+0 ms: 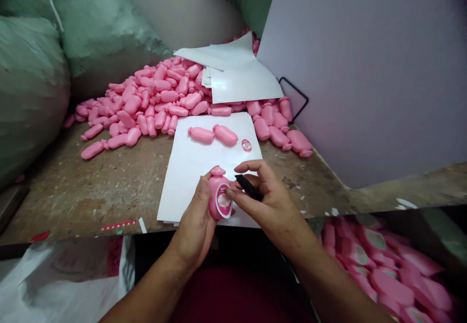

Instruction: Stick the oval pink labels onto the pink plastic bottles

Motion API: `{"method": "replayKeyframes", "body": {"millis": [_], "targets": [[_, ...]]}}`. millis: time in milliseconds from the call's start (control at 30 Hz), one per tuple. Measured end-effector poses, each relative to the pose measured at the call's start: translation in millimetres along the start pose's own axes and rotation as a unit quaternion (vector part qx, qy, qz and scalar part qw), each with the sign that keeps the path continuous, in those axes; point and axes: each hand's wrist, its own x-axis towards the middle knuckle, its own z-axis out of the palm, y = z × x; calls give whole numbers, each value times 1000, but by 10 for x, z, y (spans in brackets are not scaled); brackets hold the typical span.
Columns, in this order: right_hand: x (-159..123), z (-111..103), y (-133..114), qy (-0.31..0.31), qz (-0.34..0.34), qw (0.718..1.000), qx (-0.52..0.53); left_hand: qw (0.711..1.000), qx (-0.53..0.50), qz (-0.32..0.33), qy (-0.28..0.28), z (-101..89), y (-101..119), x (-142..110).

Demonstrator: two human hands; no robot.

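Note:
My left hand [195, 221] grips a small pink plastic bottle [220, 197], upright, with an oval label on its side facing right. My right hand [268, 201] is beside the bottle, and one fingertip rests at the label's upper edge. That hand pinches a short black stick [248, 187], whose far end is hidden by the fingers. Below the bottle lies a white sheet [189, 187]. Two unlabelled pink bottles [225, 134] lie on it, and a loose oval label [246, 145] lies near them.
A large heap of pink bottles [156, 94] covers the rough wooden table [109, 191] behind the sheet, under loose white sheets [237, 75]. Green sacks [32, 89] bulge at the left, a lilac board [365, 70] stands right, and labelled bottles [386, 274] lie below right.

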Motion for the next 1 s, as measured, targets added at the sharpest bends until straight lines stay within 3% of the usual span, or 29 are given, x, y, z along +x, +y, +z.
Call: {"method": "replayKeyframes", "body": {"millis": [333,567,733,833,1000], "targets": [[17,0,16,4,-31,998,-49,998,68,-11,-10,-37,-1,2],[9,-135,-60,36,-134,958,-252,997,62,-33,-30,-87,8,16],[93,-252,-17,3,-103,988,-115,994,31,-99,-28,-61,95,7],[116,-214,13,-16,-83,996,-40,993,31,-106,-37,-34,120,-10],[184,-102,56,-70,-23,997,1,992,51,-109,-32,-26,106,-17]]}}
